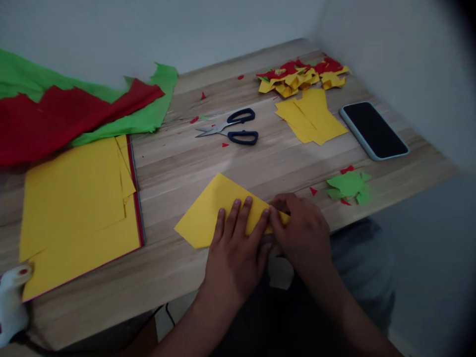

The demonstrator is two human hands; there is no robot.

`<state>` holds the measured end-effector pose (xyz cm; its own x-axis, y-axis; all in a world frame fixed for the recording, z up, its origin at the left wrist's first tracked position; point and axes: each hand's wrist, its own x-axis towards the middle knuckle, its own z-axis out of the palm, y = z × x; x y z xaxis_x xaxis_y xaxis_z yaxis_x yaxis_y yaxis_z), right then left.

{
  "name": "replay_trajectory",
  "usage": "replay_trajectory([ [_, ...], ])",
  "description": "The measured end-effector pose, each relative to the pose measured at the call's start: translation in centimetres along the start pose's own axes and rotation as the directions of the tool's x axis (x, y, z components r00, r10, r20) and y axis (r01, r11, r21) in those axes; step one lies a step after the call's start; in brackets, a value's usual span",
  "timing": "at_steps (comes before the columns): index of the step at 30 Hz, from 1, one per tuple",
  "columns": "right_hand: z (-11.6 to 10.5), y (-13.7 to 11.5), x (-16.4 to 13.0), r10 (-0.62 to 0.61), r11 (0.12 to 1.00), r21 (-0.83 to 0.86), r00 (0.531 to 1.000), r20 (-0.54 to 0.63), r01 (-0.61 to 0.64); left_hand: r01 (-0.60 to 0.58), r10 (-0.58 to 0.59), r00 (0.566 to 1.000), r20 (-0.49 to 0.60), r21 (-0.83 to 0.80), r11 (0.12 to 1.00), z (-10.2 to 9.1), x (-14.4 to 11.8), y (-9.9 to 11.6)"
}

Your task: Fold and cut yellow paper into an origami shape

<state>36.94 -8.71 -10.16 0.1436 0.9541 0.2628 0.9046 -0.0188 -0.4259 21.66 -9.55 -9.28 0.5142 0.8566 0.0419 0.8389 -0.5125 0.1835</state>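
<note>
A sheet of yellow paper [208, 208] lies at the table's front edge, its right part folded to a narrow point. My left hand [236, 248] rests on it, palm down with the fingers spread flat. At the right corner, my right hand [301, 228] pinches the yellow paper between thumb and fingers. Part of the paper's lower edge is hidden under my left hand. Beyond the sheet lies a pair of scissors [238, 130] with dark blue handles, blades spread and pointing left.
At left is a stack of yellow paper [78, 208], partly under red crepe paper [74, 114] and green paper [163, 94]. A white device [13, 302] with a cord stands front left. Cut yellow pieces [312, 119], colored scraps [297, 79], a phone [374, 131] and green scraps [347, 186] lie right.
</note>
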Motion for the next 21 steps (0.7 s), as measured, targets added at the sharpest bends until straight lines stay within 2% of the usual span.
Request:
replay_trajectory([
  [5,-0.6,1.3,-1.1,0.044,0.999,0.014,0.999,-0.004,-0.044,-0.030,0.029,0.999,0.024,0.022,0.999,0.2,-0.3,-0.2],
  [13,-1.5,4.3,-2.7,0.061,0.997,0.053,0.993,-0.105,-0.056,-0.040,0.039,0.999,0.015,0.032,0.999,0.4,-0.5,-0.2],
  [15,-1.8,4.3,-3.2,0.031,0.994,0.107,0.984,-0.176,-0.012,-0.042,0.042,0.999,0.013,0.033,0.999,0.5,-0.5,-0.2],
  [18,-1.9,2.9,-4.8,-0.069,0.982,0.152,0.959,-0.275,0.115,-0.044,0.044,0.999,0.007,0.038,0.998,0.6,-0.6,-0.3],
  [21,-1.3,0.6,-6.5,-0.224,0.952,0.161,0.953,-0.202,0.258,-0.064,0.064,0.998,0.007,0.059,0.996,0.7,-0.6,-0.4],
])
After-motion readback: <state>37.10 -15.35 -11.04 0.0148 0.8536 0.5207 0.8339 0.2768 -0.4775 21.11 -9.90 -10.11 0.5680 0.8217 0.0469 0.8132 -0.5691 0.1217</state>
